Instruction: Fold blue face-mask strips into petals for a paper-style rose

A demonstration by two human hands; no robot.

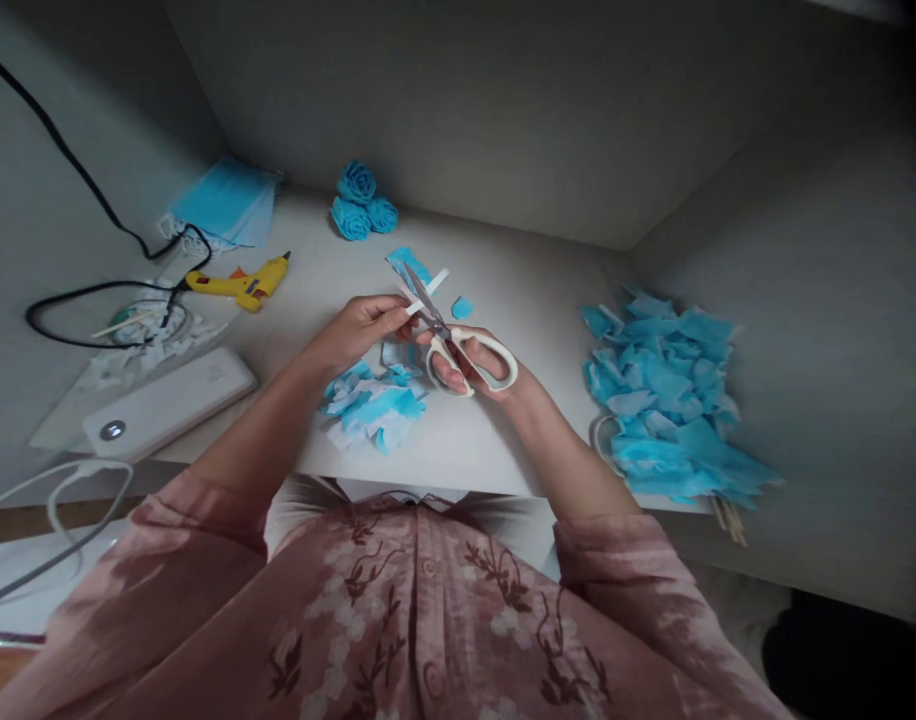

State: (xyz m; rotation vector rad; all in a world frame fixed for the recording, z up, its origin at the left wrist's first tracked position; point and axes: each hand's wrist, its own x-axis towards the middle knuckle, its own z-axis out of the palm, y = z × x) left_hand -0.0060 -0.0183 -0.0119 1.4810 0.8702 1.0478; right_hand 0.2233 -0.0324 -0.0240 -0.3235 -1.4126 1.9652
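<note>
My right hand (469, 370) grips white-handled scissors (458, 345), blades pointing up and left. My left hand (364, 325) pinches a blue piece of face-mask fabric with a white strip (417, 272) that sits between the blades. Both hands hover over the white table (518, 290), just above a small heap of blue and white cut scraps (375, 405). One tiny blue scrap (462, 307) lies beside the scissors.
Three blue fabric roses (362, 200) stand at the back. A yellow glue gun (240, 285) with black cord, a stack of blue masks (225, 200) and a white power bank (169, 400) lie left. A large pile of blue pieces (668, 400) lies right, by the wall.
</note>
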